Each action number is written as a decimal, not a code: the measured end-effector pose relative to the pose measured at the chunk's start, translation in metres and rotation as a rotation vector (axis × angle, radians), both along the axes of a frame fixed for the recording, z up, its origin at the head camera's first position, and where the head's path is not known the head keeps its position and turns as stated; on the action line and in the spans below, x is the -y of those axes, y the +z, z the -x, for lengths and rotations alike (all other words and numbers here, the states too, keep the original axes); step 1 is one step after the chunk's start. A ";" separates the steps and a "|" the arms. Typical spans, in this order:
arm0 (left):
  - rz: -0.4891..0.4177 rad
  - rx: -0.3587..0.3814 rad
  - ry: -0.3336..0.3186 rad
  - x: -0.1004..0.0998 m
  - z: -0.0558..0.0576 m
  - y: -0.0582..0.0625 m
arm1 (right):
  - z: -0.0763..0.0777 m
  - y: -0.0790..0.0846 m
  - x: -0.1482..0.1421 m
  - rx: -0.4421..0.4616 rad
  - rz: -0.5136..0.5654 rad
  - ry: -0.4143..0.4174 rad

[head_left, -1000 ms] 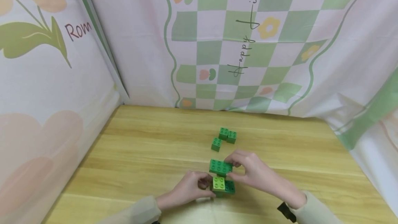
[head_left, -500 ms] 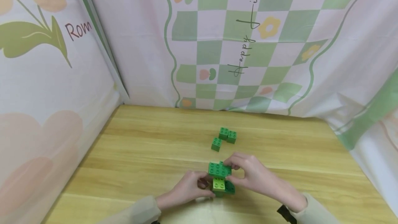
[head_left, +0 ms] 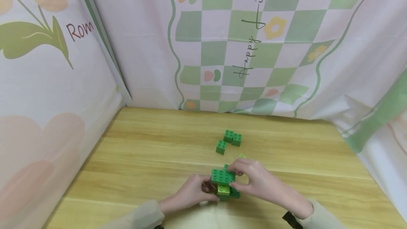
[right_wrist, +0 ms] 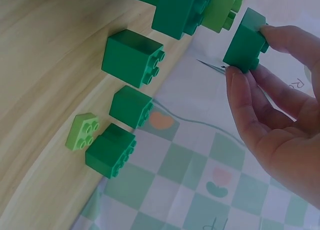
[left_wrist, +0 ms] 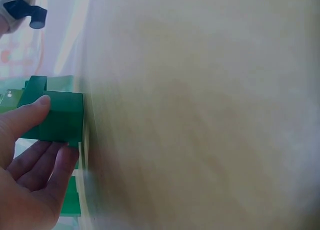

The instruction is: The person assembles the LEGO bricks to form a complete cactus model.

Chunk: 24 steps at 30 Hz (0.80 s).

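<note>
In the head view my right hand [head_left: 254, 177] pinches a green toy building brick [head_left: 220, 176] with two rows of studs, thumb at its near side and fingers at its far side. The brick hangs over a lime-green brick [head_left: 223, 189] on top of a small stack; in the right wrist view a gap shows between the two. My left hand [head_left: 197, 190] grips the stack from its left side. Its thumb lies on the dark green lower brick [left_wrist: 62, 117] in the left wrist view, with fingers curled under the other side.
Farther back on the wooden table [head_left: 152, 144] stand small loose green bricks [head_left: 220, 147]. A flat lime-green brick [right_wrist: 82, 132] lies near them, mostly behind my right hand in the head view. Patterned curtains [head_left: 216, 52] hang along the table's back and left edges.
My right hand has brought the green brick slightly nearer and leftward, over the lime-green top of the stack. A loose lime-green brick now shows behind that hand. My left hand has stayed put.
</note>
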<state>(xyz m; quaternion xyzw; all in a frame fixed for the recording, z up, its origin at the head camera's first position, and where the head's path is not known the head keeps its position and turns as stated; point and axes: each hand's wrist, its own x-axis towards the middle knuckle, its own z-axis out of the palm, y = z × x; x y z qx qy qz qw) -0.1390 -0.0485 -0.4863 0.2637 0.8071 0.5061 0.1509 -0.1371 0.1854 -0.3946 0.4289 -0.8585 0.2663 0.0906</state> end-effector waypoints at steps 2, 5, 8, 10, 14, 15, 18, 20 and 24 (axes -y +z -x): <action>0.003 -0.005 0.002 0.000 0.000 -0.001 | -0.001 0.000 0.000 0.008 0.001 0.003; 0.003 -0.005 0.000 0.000 0.001 -0.002 | -0.002 -0.001 0.001 0.017 0.008 0.010; -0.004 0.005 -0.004 0.000 0.001 -0.002 | -0.002 -0.002 0.001 0.025 0.011 0.015; -0.008 0.012 -0.007 0.000 0.002 -0.002 | -0.003 -0.002 0.002 0.034 0.011 0.017; -0.017 0.020 -0.012 0.001 0.002 -0.001 | -0.004 -0.003 0.003 0.047 0.003 0.015; -0.018 0.022 -0.014 0.001 0.002 -0.001 | -0.004 -0.003 0.003 0.051 0.003 0.015; -0.019 0.026 -0.015 0.001 0.002 -0.001 | -0.005 -0.004 0.004 0.055 0.000 0.014; -0.019 0.031 -0.015 0.001 0.002 -0.001 | -0.005 -0.004 0.004 0.059 0.001 0.017; -0.019 0.031 -0.015 0.001 0.002 -0.001 | -0.005 -0.006 0.004 0.051 0.004 0.032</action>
